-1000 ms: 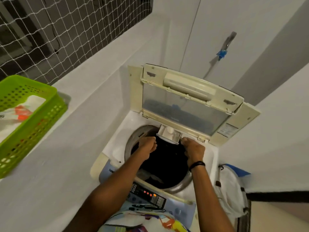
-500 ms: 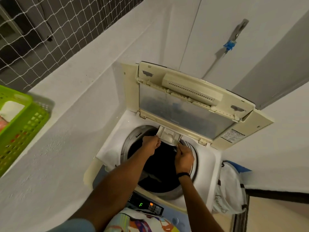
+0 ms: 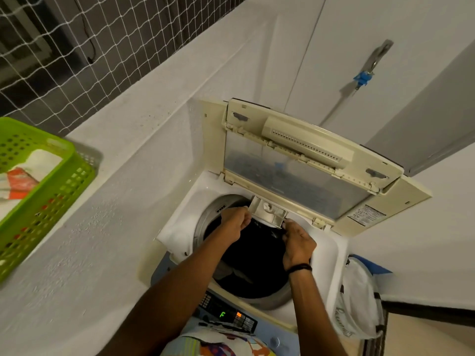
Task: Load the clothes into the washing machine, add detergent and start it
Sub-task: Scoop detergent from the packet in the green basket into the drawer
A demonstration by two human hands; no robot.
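Observation:
A top-loading washing machine [image 3: 180, 227] stands below me with its lid [image 3: 303, 160] folded up at the back. Dark clothes [image 3: 257, 255] fill the drum. A small pale detergent drawer [image 3: 268, 210] juts out over the drum's far rim. My left hand [image 3: 235, 222] grips the drawer's left corner. My right hand [image 3: 298, 240] pinches its right front corner. The control panel [image 3: 226, 313] at the near edge shows a lit green "F" and an orange light.
A green plastic basket [image 3: 48, 191] holding a white and red packet sits on the white ledge at left. A white bag [image 3: 357, 301] hangs beside the machine at right. A tap with a blue fitting [image 3: 365, 75] is on the wall behind.
My right hand shifted from the drawer's front back out to its right corner. The view moved slightly; the drawer stays pulled out over the drum.

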